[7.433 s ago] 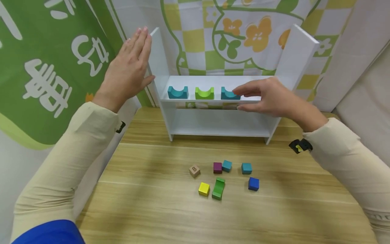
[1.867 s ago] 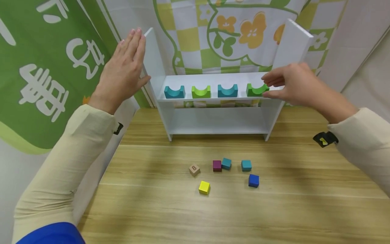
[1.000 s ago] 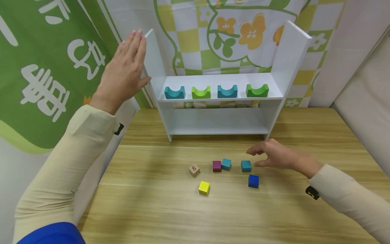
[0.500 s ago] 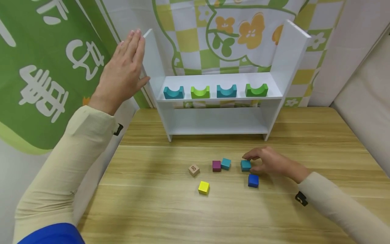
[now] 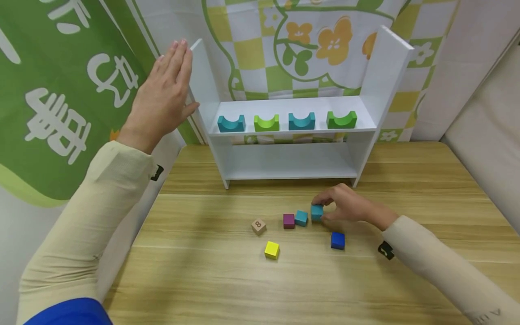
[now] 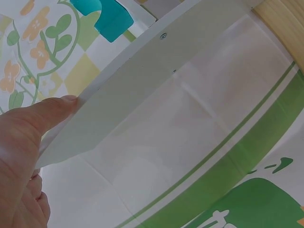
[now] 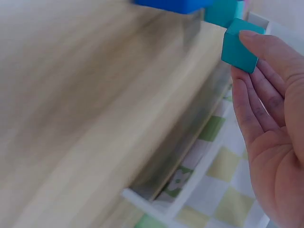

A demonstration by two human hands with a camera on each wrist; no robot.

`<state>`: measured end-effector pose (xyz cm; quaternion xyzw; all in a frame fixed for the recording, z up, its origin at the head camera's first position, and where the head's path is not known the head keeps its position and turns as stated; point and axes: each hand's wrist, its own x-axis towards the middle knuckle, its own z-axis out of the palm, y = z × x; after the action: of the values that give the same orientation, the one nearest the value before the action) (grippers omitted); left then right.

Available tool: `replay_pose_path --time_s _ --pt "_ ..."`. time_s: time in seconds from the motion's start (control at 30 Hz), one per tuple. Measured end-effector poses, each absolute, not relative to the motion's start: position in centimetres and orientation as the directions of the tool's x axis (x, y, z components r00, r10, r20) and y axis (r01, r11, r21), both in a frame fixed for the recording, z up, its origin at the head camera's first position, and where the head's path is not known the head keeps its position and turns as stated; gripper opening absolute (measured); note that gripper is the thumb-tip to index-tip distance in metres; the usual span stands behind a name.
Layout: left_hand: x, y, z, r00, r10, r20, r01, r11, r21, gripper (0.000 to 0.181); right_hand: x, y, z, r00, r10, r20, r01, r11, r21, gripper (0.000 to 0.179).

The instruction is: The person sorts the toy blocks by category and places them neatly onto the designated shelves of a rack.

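My right hand [image 5: 345,205] pinches a teal cube [image 5: 317,212] between thumb and fingers, just above the table. The right wrist view shows the cube [image 7: 241,46] at the fingertips. Close to its left on the table lie another teal cube [image 5: 301,218] and a purple cube [image 5: 289,221]. My left hand [image 5: 160,97] rests against the left side panel of a white shelf [image 5: 290,169], fingers straight, thumb on the panel's edge. On the upper board stand a teal arch block [image 5: 231,124], a light green one [image 5: 266,124], another teal one [image 5: 302,122] and a green one [image 5: 341,121], hollows upward.
A natural wood cube marked 8 [image 5: 258,226] and a yellow cube [image 5: 271,250] lie on the left of the wooden table [image 5: 243,293]. A blue cube [image 5: 337,240] lies in front of my right hand. A patterned cloth [image 5: 260,49] hangs behind the shelf.
The green arch block went from the table onto the upper board. My right hand left it, came down to the right-hand teal cube, took hold and moved it left and upward. My left hand stayed.
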<state>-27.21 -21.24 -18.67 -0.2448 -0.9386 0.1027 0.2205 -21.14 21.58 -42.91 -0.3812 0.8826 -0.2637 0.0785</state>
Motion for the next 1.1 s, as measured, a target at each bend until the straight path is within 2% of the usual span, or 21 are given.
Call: replay_pose_path --time_s 0.33,0.6,0.83,1.1 --pt "-27.5 -21.4 -18.5 -0.778 0.506 0.371 0.421 0.860 -0.289 0.104 -23.6 16.9 -40.1 -0.665 -0.745 0.051 -0.659 0.553 -0.509 0.039" --pt "-27.5 -21.4 -18.5 -0.787 0.504 0.357 0.419 0.860 -0.290 0.104 -25.5 11.8 -39.6 -0.643 -0.763 0.070 -0.684 0.531 -0.500 0.040" --pt "-27.2 -21.8 -18.5 -0.789 0.503 0.352 0.422 0.861 -0.284 0.105 -27.4 6.7 -39.5 -0.663 -0.736 0.135 -0.677 0.512 -0.529 0.040" --pt "-27.2 -21.8 -18.5 -0.776 0.509 0.372 0.420 0.858 -0.297 0.103 -29.9 2.8 -39.4 -0.724 -0.675 0.141 -0.626 0.558 -0.545 0.042"
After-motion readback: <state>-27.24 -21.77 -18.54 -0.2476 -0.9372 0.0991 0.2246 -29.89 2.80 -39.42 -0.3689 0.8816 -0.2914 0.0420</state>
